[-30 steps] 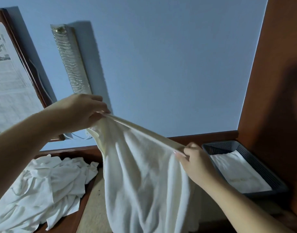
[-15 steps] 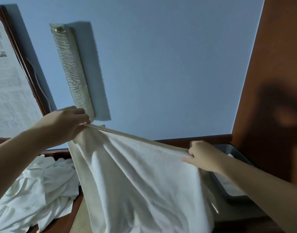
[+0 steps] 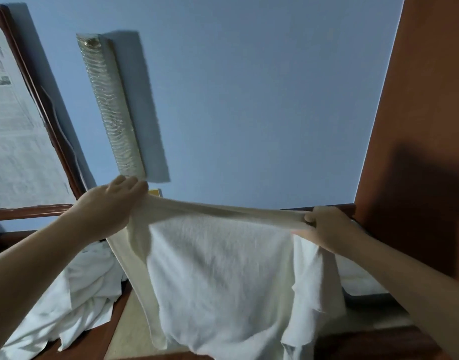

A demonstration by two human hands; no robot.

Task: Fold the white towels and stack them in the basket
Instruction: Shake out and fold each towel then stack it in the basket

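Blue wall [image 3: 249,100], framed print [image 3: 13,141] (text unreadable); left hand [image 3: 111,206], right hand [image 3: 327,226] pinch towel [image 3: 218,276] taut.

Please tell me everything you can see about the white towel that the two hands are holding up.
The white towel looks like soft terry cloth, slightly cream along its hem. The left hand and the right hand each pinch one end of its top edge, which is stretched taut between them. The rest hangs down in loose folds, unfolded, in front of the wooden surface, hiding most of what lies behind it.
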